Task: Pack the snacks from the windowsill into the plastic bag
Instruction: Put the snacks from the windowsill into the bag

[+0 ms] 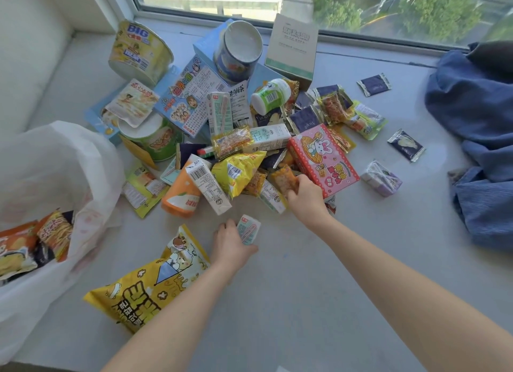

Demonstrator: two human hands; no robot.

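Observation:
A pile of snacks covers the grey windowsill [291, 274]. My left hand [230, 245] grips a small pale drink carton [248, 229] near the front of the pile. My right hand [305, 196] pinches a small orange snack packet [284, 180] beside a pink and red rabbit box [323, 160]. The white plastic bag [55, 160] lies open at the left and holds several snack packets [36, 244]. A big yellow popcorn bag [147, 282] lies under my left forearm.
Instant noodle cups [138, 52] and boxes stand at the back by the window. Blue cloth [477, 138] is heaped at the right. Small dark sachets [406, 145] and a purple carton [381, 178] lie loose on the right.

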